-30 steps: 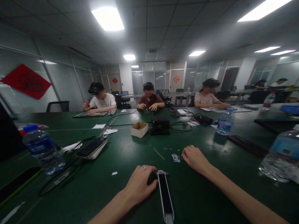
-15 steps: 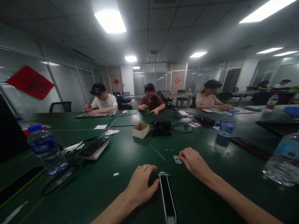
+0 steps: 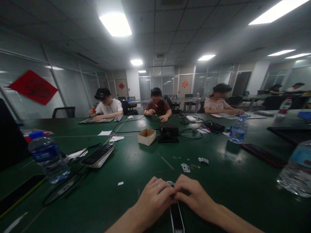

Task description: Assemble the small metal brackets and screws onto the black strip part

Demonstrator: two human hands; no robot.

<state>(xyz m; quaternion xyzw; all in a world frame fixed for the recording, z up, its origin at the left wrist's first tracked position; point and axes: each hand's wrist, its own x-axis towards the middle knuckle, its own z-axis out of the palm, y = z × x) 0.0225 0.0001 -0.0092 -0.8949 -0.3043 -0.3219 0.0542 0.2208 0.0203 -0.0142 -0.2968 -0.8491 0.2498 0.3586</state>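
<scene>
A long, narrow black bar with a silver-white frame [image 3: 177, 216] lies lengthwise on the green table in front of me. Over its far end my left hand [image 3: 155, 197] and my right hand [image 3: 193, 195] meet, thumbs and fingers pinched together. Whatever the fingertips grip is hidden or too small to name. Just beyond the right hand are a small flat metal plate with holes [image 3: 186, 168], a second small metal piece [image 3: 203, 160] and several tiny rings [image 3: 194, 166].
An open cardboard box [image 3: 146, 137] and a black device on a stand [image 3: 168, 132] stand ahead. Phones, cables and water bottles, one on the left [image 3: 48, 157] and one on the right [image 3: 297, 170], flank my arms. Three people sit across the table [image 3: 136, 174].
My right hand has left the small metal parts and come back to the bar's far end. My left hand has shifted right and closed there, so the two hands now meet.
</scene>
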